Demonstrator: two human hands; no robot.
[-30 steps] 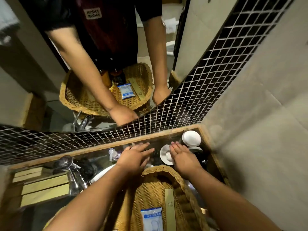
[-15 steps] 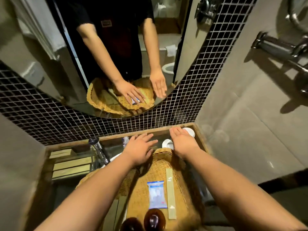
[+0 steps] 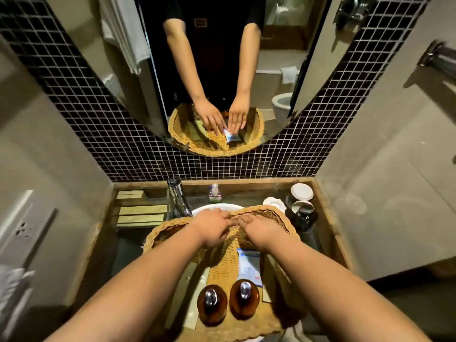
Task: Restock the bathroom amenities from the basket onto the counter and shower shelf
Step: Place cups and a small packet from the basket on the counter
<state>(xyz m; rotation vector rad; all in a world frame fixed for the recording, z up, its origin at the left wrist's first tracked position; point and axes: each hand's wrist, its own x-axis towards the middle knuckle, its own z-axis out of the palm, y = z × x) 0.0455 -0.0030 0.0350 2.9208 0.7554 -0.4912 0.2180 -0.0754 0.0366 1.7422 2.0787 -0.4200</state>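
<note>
Basket (image 3: pixel 172 228) of woven wicker, set on top of the white sink bowl (image 3: pixel 212 208) in the middle of the counter (image 3: pixel 249 193). Inside it, toward the near end, two amber pump bottles (image 3: pixel 228 304) standing side by side, almost touching; just beyond the right one, a blue-and-white sachet (image 3: pixel 249 264) lying flat on the weave; beside that, a pale flat strip, partly hidden under the right forearm. Left hand (image 3: pixel 213 229) and right hand (image 3: pixel 262 229) both lowered palm-down into the far half of the basket, close together, fingertips nearly meeting near the far rim. Fingers of both hands loosely spread and flat, closed on nothing visible; whether touching the weave underneath, impossible to tell. On the counter left of the sink, a few pale flat boxes (image 3: pixel 140 214) laid in rows, and a chrome tap (image 3: pixel 178 198) rising just beside them. Behind the sink, a small clear bottle (image 3: pixel 214 192) standing upright. At the right back corner, white cups and lids (image 3: pixel 301 192) clustered with a dark kettle (image 3: pixel 304 219) just in front. Above, black mosaic tile (image 3: pixel 74 90) framing a mirror (image 3: pixel 123 58) reflecting both hands and the basket.
</note>
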